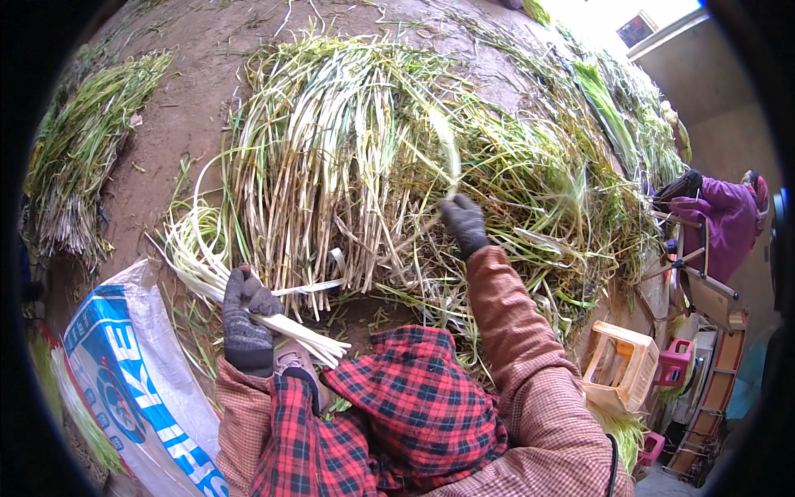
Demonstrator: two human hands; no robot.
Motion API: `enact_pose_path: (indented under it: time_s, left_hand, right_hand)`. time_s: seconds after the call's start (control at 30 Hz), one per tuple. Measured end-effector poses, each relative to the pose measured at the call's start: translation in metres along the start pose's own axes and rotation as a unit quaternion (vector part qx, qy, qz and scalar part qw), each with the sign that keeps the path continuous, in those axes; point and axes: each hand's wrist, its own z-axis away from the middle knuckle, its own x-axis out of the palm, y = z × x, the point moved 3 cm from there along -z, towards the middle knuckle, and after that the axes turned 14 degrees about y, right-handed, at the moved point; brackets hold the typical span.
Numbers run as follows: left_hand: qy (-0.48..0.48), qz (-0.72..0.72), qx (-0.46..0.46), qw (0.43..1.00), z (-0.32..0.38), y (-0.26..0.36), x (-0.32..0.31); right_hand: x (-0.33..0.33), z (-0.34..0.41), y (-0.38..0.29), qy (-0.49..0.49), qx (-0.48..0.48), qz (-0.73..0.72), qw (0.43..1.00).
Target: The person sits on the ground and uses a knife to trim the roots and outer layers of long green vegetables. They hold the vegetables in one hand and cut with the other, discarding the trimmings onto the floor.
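My left hand (251, 317), in a dark grey knit glove, is closed around a bundle of pale peeled plant stalks (301, 338). The cut ends point right, over my shoe; the long leaves curl away to the upper left. My right hand (463, 223), in a dark glove, is raised over the loose leaves at the right, its fingers closed at the lower end of a blurred green stalk (452, 149). Ahead lies a wide heap of long stalks (310, 168), pale stems towards me and green leaves away. Tangled leaves (528, 168) adjoin it on the right.
A printed woven plastic sack (149, 385) lies at the lower left. Another stalk pile (93, 155) is at the far left. On the right are an orange plastic crate (621, 366), pink stools (674, 362), a metal-framed chair (705, 279) and a person in purple (723, 217).
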Motion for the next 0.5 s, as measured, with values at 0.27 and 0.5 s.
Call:
enact_pose_path:
  time_s: [0.27, 0.5]
  left_hand:
    - [0.041, -0.017, 0.018, 0.999, -0.003, -0.007, 0.006]
    - [0.008, -0.078, 0.027, 0.997, 0.008, -0.012, 0.031]
  right_hand:
    - [-0.138, 0.007, 0.005, 0.067, 0.139, -0.345, 0.926]
    - [0.009, 0.093, -0.047, -0.135, 0.084, -0.180, 0.971]
